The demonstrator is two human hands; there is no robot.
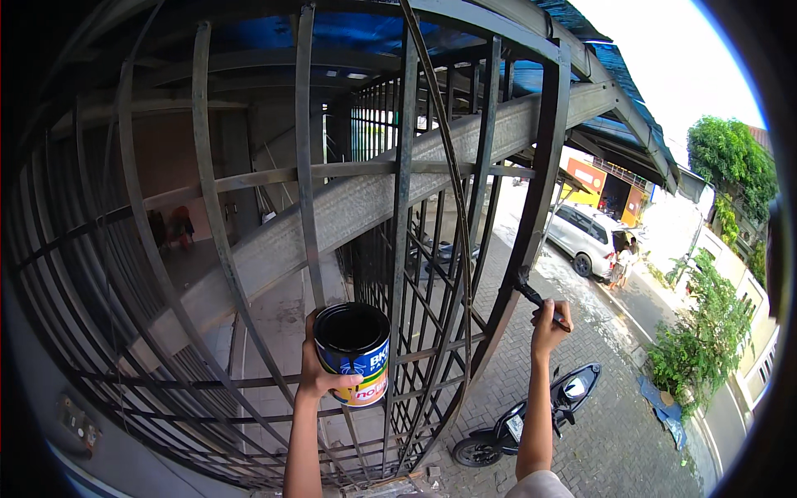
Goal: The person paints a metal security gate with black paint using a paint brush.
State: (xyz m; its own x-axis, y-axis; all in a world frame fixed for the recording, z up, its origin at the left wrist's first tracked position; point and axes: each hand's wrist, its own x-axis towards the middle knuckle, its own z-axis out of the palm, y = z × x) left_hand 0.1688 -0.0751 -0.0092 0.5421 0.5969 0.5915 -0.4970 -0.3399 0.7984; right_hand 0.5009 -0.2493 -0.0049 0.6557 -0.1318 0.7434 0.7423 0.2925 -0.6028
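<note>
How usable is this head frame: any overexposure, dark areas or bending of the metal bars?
Head view: sky at upper right is blown out white; the roofed interior at left is dim but readable; the metal gate bars bow strongly toward the rim; black corners from the fisheye; paint can and brush are sharp.

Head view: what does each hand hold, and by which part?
The left hand grips an open paint can around its side wall. The right hand holds a paintbrush by its handle, bristles against the black gate frame.
</note>
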